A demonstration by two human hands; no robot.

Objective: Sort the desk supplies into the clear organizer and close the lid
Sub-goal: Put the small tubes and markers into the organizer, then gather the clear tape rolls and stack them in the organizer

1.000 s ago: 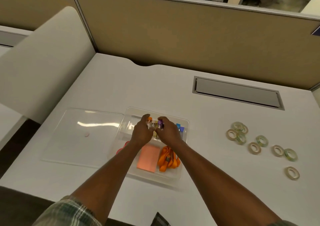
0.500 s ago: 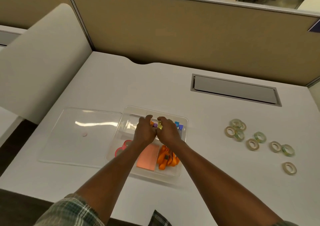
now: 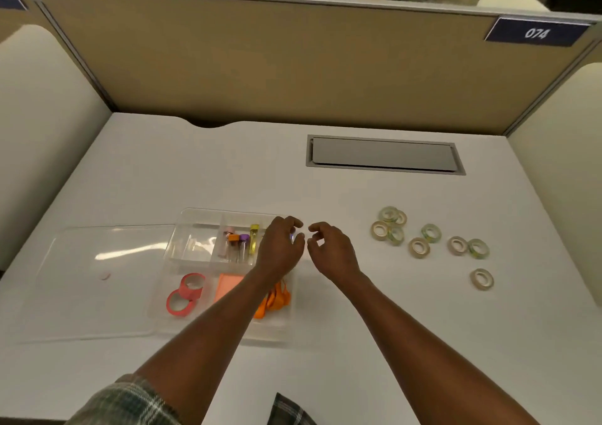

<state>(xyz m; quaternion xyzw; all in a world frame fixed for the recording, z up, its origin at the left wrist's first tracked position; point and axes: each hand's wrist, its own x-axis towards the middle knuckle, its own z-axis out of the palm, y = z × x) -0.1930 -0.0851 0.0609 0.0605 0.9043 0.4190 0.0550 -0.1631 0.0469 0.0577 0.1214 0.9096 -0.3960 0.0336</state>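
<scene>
The clear organizer (image 3: 192, 248) sits on the white desk with its lid (image 3: 97, 278) lying flat to its left. Small capped tubes (image 3: 242, 243) stand in a back compartment. Red tape rolls (image 3: 185, 294), a salmon note pad (image 3: 228, 286) and orange clips (image 3: 277, 299) fill the front compartments. My left hand (image 3: 281, 245) hovers over the back right compartment, fingers loosely curled and holding nothing. My right hand (image 3: 332, 252) hangs just right of the organizer, also loosely curled and holding nothing. Several clear tape rolls (image 3: 420, 247) lie scattered on the desk to the right.
A grey cable hatch (image 3: 384, 154) is set into the desk behind the hands. A tan partition (image 3: 293, 66) closes off the back, and cream side panels (image 3: 42, 124) flank the desk. One tape roll (image 3: 481, 278) lies apart, nearest the right edge.
The tubes that both hands held together over the organizer now stand in its back compartment. Both hands have let go and shifted right; the view has turned right too.
</scene>
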